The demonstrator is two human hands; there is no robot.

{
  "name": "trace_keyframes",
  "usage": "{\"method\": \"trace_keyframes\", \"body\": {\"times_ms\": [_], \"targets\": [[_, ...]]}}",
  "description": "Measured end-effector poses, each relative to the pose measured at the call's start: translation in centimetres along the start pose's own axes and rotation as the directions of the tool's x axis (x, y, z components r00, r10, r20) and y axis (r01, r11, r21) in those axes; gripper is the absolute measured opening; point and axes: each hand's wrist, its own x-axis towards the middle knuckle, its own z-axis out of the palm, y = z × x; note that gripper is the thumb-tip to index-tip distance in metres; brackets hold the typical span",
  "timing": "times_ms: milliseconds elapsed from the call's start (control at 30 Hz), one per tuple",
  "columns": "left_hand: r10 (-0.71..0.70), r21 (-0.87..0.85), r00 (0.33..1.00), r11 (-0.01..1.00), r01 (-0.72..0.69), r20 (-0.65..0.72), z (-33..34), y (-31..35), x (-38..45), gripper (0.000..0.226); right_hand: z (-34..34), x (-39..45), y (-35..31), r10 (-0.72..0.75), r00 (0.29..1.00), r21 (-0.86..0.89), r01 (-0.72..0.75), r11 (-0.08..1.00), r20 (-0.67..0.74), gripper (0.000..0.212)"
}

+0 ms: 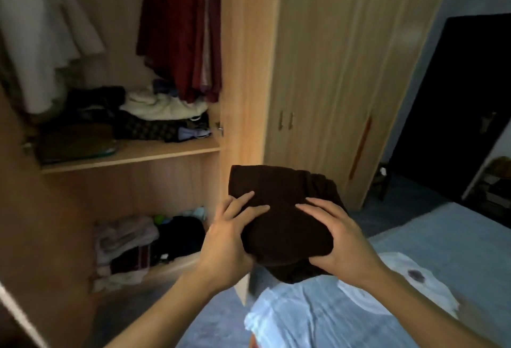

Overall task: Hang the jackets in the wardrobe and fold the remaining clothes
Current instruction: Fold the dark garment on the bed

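A folded dark brown garment (279,195) is held up in front of the open wardrobe (246,71). My left hand (229,237) grips its left edge with the fingers spread over the top. On the right edge, my right hand (337,234) holds it the same way. Inside the wardrobe a dark red jacket (182,29) and a white garment (41,37) hang from above. Below them, a shelf (138,154) carries stacks of folded clothes (154,115). The bottom compartment holds more clothes (130,239).
The bed with a light blue sheet (414,237) lies at the lower right, with a white stained cloth (387,286) on it. The closed wardrobe doors (345,71) stand to the right. A dark doorway (464,98) is at the far right. An open door panel (33,237) is on the left.
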Motion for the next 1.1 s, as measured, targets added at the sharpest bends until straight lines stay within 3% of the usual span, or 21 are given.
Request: {"method": "trace_keyframes", "body": {"times_ms": [133, 367, 667, 1100], "targets": [[-0.158, 0.029, 0.987, 0.987, 0.158, -0.017, -3.6, -7.3, -2.9, 0.085, 6.8, 5.2, -4.0, -0.073, 0.993, 0.059, 0.067, 0.996, 0.098, 0.083], [-0.313, 0.078, 0.944, 0.943, 0.322, -0.105, -7.7, -16.2, -4.3, 0.086, 16.1, 13.1, -7.3, -0.183, 0.962, 0.161, 0.152, 0.975, 0.201, 0.083], [-0.509, 0.14, 0.844, 0.835, 0.532, -0.169, -7.2, -23.9, 1.0, 0.095, 24.7, 24.4, -4.1, -0.302, 0.909, 0.306, 0.212, 0.928, 0.287, 0.084], [-0.637, 0.124, 0.718, 0.718, 0.685, -0.281, -8.1, -33.7, 7.0, 0.091, 34.3, 38.6, -2.9, -0.461, 0.793, 0.397, 0.305, 0.866, 0.397, 0.085]]}}
